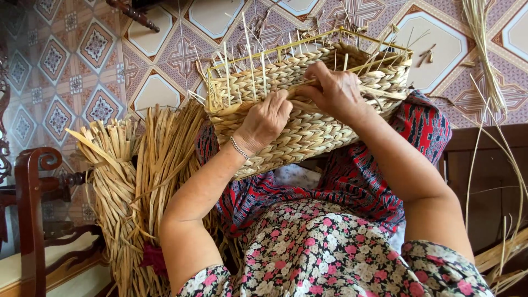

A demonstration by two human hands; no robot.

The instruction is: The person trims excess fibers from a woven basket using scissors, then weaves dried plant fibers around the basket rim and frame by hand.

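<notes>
Straw-coloured plaited fibre makes up the basket point(308, 104), a rectangular, half-woven piece that rests tilted on the person's lap, its open mouth turned away toward the tiled floor point(88, 60). Thin upright stakes point(250, 52) stick out above the unfinished rim.

Left hand point(265, 122): lies against the near wall of the basket, fingers point(279, 104) curled and pinching a flat strand at the top course. Right hand point(334, 91): sits on the rim just beside the left, fingers closed over the strand point(300, 85) and pressing it into the weave. Which stake the strand passes behind cannot be told.

Handling judgement: the basket looks light and fairly stiff in the finished braided walls, which should take a firm hold without harm. The bare stakes look thin and brittle, likely to snap or bend if gripped; the rim is the weak part. Dry fibre gives good friction, so slipping seems unlikely.

Nearby: a bundle of reed strips point(132, 181) stands at the left knee, next to a dark wooden chair point(30, 209). Loose long stalks point(484, 49) lie to the right on the floor.
</notes>
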